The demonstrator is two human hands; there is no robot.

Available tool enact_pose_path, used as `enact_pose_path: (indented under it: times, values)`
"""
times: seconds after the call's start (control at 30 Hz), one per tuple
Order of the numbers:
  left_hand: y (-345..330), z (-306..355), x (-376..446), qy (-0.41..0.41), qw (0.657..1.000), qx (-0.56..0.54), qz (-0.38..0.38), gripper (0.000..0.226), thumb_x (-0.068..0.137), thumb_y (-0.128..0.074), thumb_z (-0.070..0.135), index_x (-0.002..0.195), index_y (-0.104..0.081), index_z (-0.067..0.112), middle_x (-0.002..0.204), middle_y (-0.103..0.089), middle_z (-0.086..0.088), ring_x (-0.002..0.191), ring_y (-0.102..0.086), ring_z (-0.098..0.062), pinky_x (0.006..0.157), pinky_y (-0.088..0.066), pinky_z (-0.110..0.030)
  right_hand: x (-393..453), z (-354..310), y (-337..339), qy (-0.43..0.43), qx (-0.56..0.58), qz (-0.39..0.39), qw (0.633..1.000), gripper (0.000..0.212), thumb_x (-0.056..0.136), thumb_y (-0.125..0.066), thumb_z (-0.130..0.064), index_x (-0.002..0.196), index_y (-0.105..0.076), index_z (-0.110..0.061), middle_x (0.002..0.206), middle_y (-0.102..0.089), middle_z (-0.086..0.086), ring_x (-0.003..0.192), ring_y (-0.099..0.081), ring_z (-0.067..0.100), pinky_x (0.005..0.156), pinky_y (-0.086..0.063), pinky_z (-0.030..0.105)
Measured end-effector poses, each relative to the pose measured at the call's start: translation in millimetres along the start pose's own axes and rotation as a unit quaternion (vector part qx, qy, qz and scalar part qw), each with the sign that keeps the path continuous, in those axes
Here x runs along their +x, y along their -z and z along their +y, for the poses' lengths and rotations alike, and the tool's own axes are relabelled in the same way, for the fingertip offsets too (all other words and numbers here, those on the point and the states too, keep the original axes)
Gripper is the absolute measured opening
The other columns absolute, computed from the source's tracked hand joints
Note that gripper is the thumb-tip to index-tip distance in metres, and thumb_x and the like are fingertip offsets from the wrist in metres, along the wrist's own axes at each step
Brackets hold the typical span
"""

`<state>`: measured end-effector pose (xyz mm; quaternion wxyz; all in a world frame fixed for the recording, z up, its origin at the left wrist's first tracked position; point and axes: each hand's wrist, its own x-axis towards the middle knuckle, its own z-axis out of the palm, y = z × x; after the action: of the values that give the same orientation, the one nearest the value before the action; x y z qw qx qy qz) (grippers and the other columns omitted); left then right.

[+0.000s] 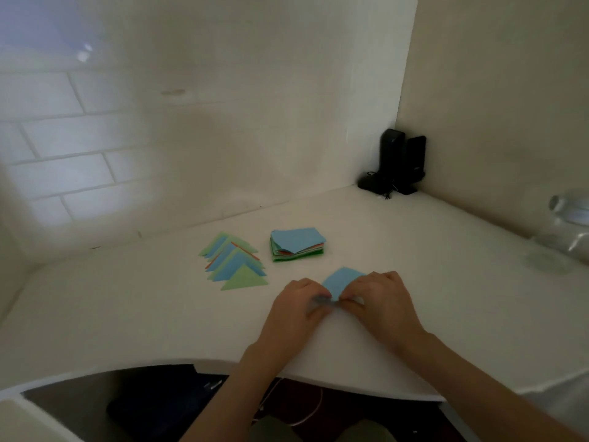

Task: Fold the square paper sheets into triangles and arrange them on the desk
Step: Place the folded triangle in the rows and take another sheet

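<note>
A light blue square sheet [341,280] lies on the white desk [127,307] in front of me. My left hand [296,309] and my right hand [381,301] both pinch its near corner, which is lifted and blurred between the fingertips. Behind it stands a stack of square sheets [298,244], blue on top with green and orange below. To the left of the stack, folded triangles [234,263] in green, blue and orange lie overlapped in a row, a green one nearest me.
Two black speakers [401,162] with cables stand in the far right corner against the wall. A clear plastic bottle [570,218] lies at the right edge. The desk's curved front edge runs just below my wrists.
</note>
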<state>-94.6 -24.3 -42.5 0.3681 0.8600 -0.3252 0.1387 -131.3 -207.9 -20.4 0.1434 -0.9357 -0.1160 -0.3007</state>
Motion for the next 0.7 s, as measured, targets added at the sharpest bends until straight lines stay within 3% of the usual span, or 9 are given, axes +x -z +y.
enact_pose_path:
  times: [0.1,0.2,0.3,0.5,0.7]
  values:
    - [-3,2,0,0.008,1.0,0.004,0.007,0.031,0.08,-0.056,0.046,0.089,-0.069,0.018,0.092,-0.067,0.003,0.088,-0.057,-0.015,0.08,-0.04,-0.023,-9,4,-4,-0.014,0.0,-0.039,0.999,0.032,0.079,-0.045,-0.053,0.074,-0.071,-0.037,0.074,-0.069,-0.016,0.068,-0.062,0.01,0.068,-0.031,0.029]
    - [-2,2,2,0.021,1.0,0.013,0.008,0.032,0.081,-0.055,0.046,0.085,-0.069,0.018,0.091,-0.067,0.006,0.087,-0.057,-0.014,0.079,-0.038,-0.018,-13,6,-10,-0.05,0.057,-0.053,0.996,0.038,0.08,-0.042,-0.057,0.079,-0.073,-0.034,0.083,-0.069,-0.013,0.075,-0.062,0.014,0.067,-0.044,0.033]
    - [-3,2,6,0.041,0.999,0.016,0.014,0.023,0.081,-0.061,0.04,0.082,-0.069,0.019,0.088,-0.067,0.007,0.085,-0.056,-0.014,0.077,-0.035,-0.015,-11,9,-16,-0.083,0.1,-0.048,0.99,0.04,0.079,-0.046,-0.058,0.074,-0.071,-0.028,0.08,-0.066,-0.014,0.074,-0.06,0.012,0.069,-0.049,0.035]
    - [-10,2,16,0.054,0.997,0.04,0.037,0.011,0.08,-0.07,0.032,0.079,-0.067,0.022,0.084,-0.063,0.006,0.081,-0.051,-0.012,0.072,-0.034,-0.019,-5,5,-21,-0.109,0.11,-0.03,0.987,0.018,0.076,-0.066,-0.041,0.064,-0.06,-0.028,0.068,-0.055,-0.014,0.065,-0.055,0.01,0.063,-0.05,0.037]
    - [-12,1,16,0.082,0.995,-0.007,0.053,0.01,0.076,-0.073,0.026,0.08,-0.065,0.022,0.084,-0.063,0.01,0.082,-0.053,-0.009,0.076,-0.04,-0.019,-4,5,-22,-0.162,0.153,-0.041,0.974,0.026,0.072,-0.072,-0.048,0.071,-0.05,-0.035,0.074,-0.058,-0.015,0.072,-0.056,0.005,0.072,-0.048,0.037]
